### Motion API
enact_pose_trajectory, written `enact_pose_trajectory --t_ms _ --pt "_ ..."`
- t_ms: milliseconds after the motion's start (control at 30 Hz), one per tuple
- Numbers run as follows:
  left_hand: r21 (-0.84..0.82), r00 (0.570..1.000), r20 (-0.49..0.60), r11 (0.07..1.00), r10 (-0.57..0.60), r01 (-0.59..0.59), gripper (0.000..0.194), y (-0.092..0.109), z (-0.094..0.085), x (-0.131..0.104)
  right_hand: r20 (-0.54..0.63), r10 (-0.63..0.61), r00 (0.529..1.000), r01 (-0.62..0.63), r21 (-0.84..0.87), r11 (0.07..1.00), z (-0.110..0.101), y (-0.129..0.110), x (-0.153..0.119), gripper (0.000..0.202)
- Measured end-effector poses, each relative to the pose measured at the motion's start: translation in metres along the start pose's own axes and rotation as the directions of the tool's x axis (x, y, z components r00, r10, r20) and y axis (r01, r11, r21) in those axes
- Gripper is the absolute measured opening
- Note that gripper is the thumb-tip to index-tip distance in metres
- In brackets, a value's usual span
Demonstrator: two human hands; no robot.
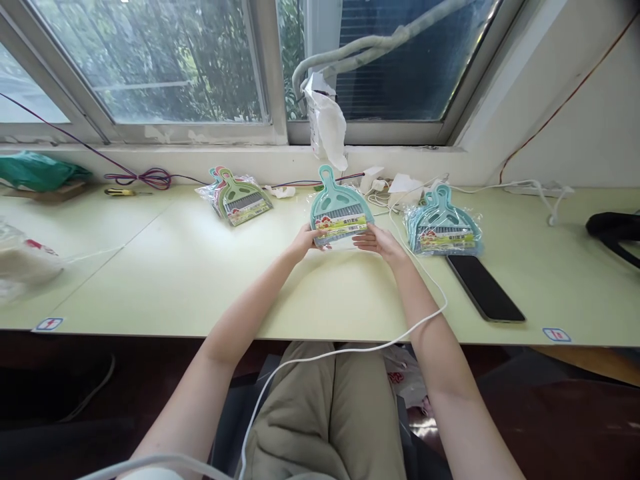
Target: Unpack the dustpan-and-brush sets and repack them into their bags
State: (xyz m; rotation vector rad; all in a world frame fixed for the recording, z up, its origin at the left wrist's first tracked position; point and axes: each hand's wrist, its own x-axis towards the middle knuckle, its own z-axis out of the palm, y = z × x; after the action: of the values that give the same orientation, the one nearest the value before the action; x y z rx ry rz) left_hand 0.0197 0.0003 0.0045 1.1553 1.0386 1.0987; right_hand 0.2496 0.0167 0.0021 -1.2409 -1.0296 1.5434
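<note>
Both my hands hold a teal dustpan and brush set [336,200] in a clear plastic bag, raised a little over the table [345,293]. At its lower left corner, my left hand [306,243] has its fingers closed on the pack. My right hand [380,241] grips the lower right corner, with fingers behind the plastic. A yellow label crosses the grey bristles. Off to the right lies a stack of bagged teal dustpan sets [444,223]. On the left, more bagged sets [240,197] lie overlapped, a green one on top.
A black phone [485,288] lies by the right stack. A white cable [425,319] runs across my right forearm. Farther left are a screwdriver [123,192], a green bag [40,170] and a plastic bag [25,263]. A power strip [537,189] sits by the wall.
</note>
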Motion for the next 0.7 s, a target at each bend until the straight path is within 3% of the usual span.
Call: enact_pose_trajectory --t_ms 100,167,200,233,300,367,433,600,700 --pt "-0.049 0.995 -0.097 0.999 0.016 -0.021 0.036 0.003 -0.017 0.006 -0.172 -0.212 0.962 0.204 -0.065 0.977 -0.005 0.000 0.003 0.028" --pt "-0.109 0.988 -0.152 0.994 -0.015 -0.002 0.035 0.005 -0.028 0.008 -0.311 -0.422 0.851 0.389 -0.166 0.906 -0.011 0.000 0.007 0.019" --pt "-0.141 0.985 -0.166 0.990 -0.043 0.020 0.036 0.006 -0.034 0.008 -0.315 -0.522 0.793 0.466 -0.239 0.852 -0.014 0.000 0.008 0.012" --pt "-0.173 0.983 -0.170 0.984 -0.073 0.043 0.038 0.007 -0.038 0.008 -0.264 -0.606 0.750 0.528 -0.314 0.790 -0.016 0.001 0.009 0.015" --pt "-0.233 0.979 -0.163 0.969 -0.126 0.086 0.041 0.010 -0.044 0.007 -0.075 -0.707 0.703 0.613 -0.440 0.656 -0.015 0.003 0.009 0.039" --pt "-0.277 0.977 -0.133 0.953 -0.167 0.125 0.041 0.012 -0.046 0.004 0.097 -0.731 0.676 0.655 -0.533 0.535 -0.008 0.006 0.008 0.056" --pt "-0.312 0.975 -0.110 0.938 -0.192 0.150 0.037 0.014 -0.046 0.003 0.190 -0.740 0.645 0.681 -0.583 0.443 0.002 0.010 0.006 0.057" --pt "-0.311 0.973 -0.055 0.930 -0.223 0.196 0.028 0.010 -0.046 0.002 0.135 -0.828 0.544 0.706 -0.606 0.365 0.013 0.009 0.002 0.010" --pt "-0.198 0.969 0.071 0.949 -0.237 0.247 0.020 0.005 -0.049 0.002 0.074 -0.852 0.518 0.717 -0.580 0.386 0.012 0.005 -0.002 0.007"
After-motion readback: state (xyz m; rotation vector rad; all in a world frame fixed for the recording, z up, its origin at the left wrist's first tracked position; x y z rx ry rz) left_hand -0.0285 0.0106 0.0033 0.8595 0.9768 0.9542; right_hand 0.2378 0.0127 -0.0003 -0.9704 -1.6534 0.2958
